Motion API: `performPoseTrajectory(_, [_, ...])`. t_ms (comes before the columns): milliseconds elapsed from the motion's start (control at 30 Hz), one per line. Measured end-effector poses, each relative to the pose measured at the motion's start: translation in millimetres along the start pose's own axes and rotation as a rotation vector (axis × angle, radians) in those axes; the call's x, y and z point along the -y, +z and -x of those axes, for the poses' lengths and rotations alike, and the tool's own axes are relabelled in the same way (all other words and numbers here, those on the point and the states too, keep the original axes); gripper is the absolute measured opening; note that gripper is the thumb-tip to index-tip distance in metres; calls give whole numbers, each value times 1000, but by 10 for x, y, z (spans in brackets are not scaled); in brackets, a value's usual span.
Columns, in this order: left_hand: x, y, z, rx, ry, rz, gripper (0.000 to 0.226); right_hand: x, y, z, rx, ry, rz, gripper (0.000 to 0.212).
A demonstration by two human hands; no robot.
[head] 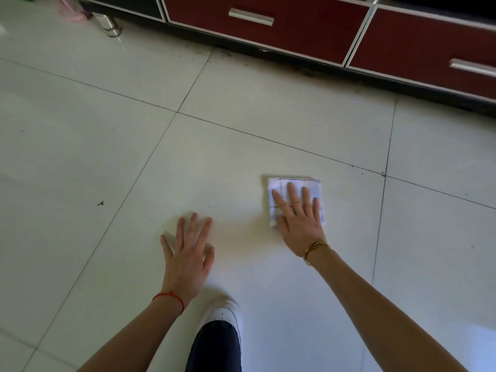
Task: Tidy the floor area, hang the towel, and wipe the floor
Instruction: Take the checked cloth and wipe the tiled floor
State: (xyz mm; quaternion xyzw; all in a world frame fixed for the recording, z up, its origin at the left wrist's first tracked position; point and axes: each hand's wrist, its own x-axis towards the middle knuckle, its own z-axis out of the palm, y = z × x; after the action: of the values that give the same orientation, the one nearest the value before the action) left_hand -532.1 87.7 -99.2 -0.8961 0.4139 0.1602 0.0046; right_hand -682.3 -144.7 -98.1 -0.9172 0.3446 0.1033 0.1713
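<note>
Folded white cloth (pixel 295 200) lies on the tile floor (pixel 241 103), right of centre. Right hand (pixel 298 218) presses it flat, fingers straight; left hand (pixel 188 248) spread, empty. Cloth looks soft, light, likely to slide; hold by palm pressure.

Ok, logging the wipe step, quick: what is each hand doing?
Left hand: open, fingers spread, holding nothing.
Right hand: open, flat, pressing the folded cloth on the floor.
</note>
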Motion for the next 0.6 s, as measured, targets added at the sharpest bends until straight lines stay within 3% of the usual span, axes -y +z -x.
performPoseTrajectory(333, [103,-58,-36,12,-5,20,70,-422,-435,-718,7,363,-46,58])
performPoseTrajectory(433, [182,-68,-61,20,-56,18,75,-233,-513,-1020,28,363,-37,58])
performPoseTrajectory(600, [325,-70,-107,2,-142,56,75,303,-484,-1449,63,187,5,58])
